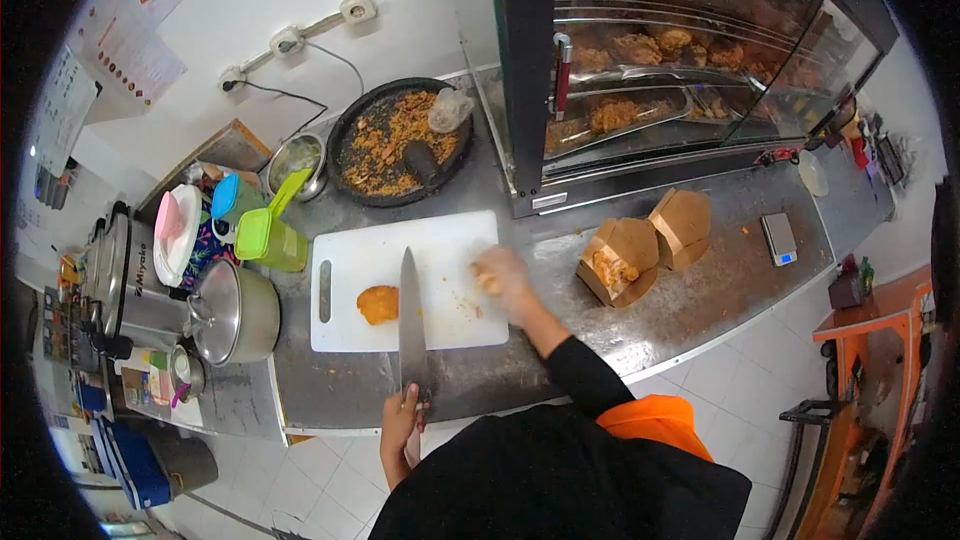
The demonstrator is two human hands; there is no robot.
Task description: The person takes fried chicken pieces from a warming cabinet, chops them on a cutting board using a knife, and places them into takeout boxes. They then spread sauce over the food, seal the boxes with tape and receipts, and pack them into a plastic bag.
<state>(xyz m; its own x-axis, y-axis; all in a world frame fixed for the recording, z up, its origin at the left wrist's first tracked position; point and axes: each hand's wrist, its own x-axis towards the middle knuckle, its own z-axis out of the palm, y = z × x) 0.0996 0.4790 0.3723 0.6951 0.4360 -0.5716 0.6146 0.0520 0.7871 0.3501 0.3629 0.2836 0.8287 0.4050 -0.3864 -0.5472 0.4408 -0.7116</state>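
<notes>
My left hand [402, 422] grips the handle of a large knife [411, 325] at the near edge of the white cutting board [350, 250]. The broad blade points away from me across the board. Just left of the blade lies a golden-brown breaded piece of fried food [377, 305]. Over the right side of the board is my right hand [508, 285], smeared by motion, so whether its fingers hold anything is unclear. Small crumbs are scattered on the board below it.
Beyond the board stands a black round pan [345, 155] of crumbly fried bits. Green lidded containers [272, 240] and a steel pot [255, 315] are at left. Open brown boxes [645, 280], one holding food, and a scale [780, 238] sit right, before a glass display cabinet [530, 160].
</notes>
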